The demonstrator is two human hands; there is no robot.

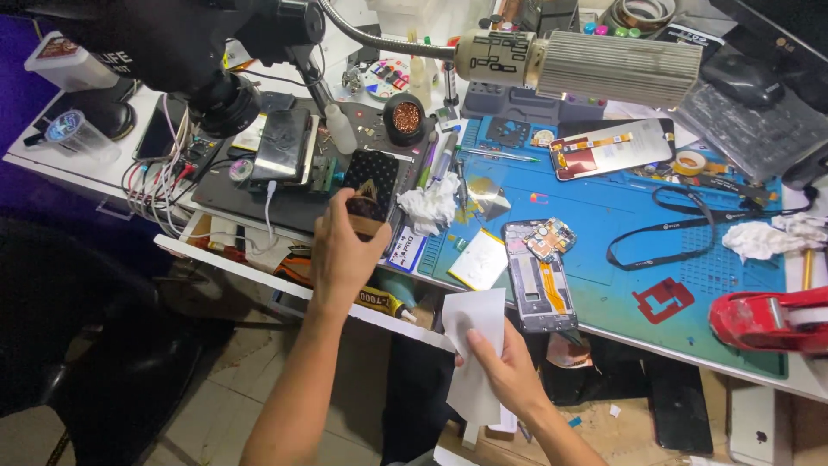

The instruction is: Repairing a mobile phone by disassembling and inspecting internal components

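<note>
Left of the frame's centre, a dark patterned phone case [371, 192] is being gripped by the left hand [343, 250], its fingers closed around the lower end while the rest stands above them. Lower centre, a white sheet [476, 345] is being pinched by the right hand [509, 371], beside the blue mat [621, 216] on the desk [103, 155].

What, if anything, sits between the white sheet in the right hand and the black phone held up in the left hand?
Nothing visible. The right hand pinches the white sheet below the bench edge, and the left hand holds the black phone above the bench's left part. Only open air shows between them; a glue tube lies lower on the shelf.
</note>
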